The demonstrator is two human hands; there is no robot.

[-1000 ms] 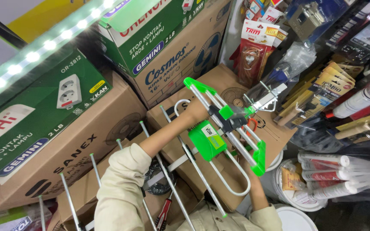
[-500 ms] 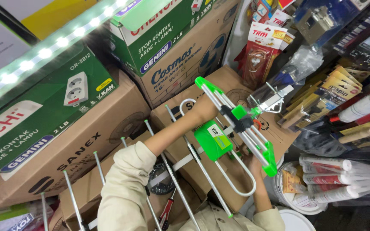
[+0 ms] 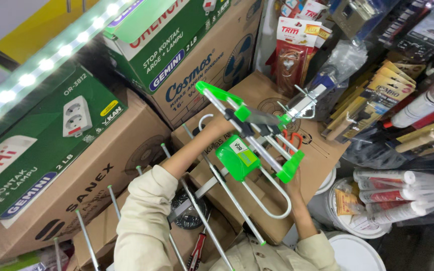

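I hold a green plastic antenna (image 3: 237, 158) with silver metal rods and a bent wire loop up in front of stacked boxes. My left hand (image 3: 221, 125) reaches up to its upper part and grips the boom, partly hidden behind the bars. At the lower right, under the green end cap (image 3: 290, 168), my right hand (image 3: 293, 186) grips the frame. Both sleeves are beige. Long metal rods (image 3: 197, 211) stick out below the antenna toward me.
Brown cardboard boxes (image 3: 101, 170) and green boxes (image 3: 41, 135) are stacked left and behind. An LED strip (image 3: 46, 62) runs across the upper left. White buckets (image 3: 357, 226), sealant tubes (image 3: 403, 193) and hanging packets (image 3: 292, 45) crowd the right. A red-handled screwdriver (image 3: 197, 251) lies below.
The antenna has shifted and tilted slightly in my hands, and the view has moved a little. Both hands keep their hold.
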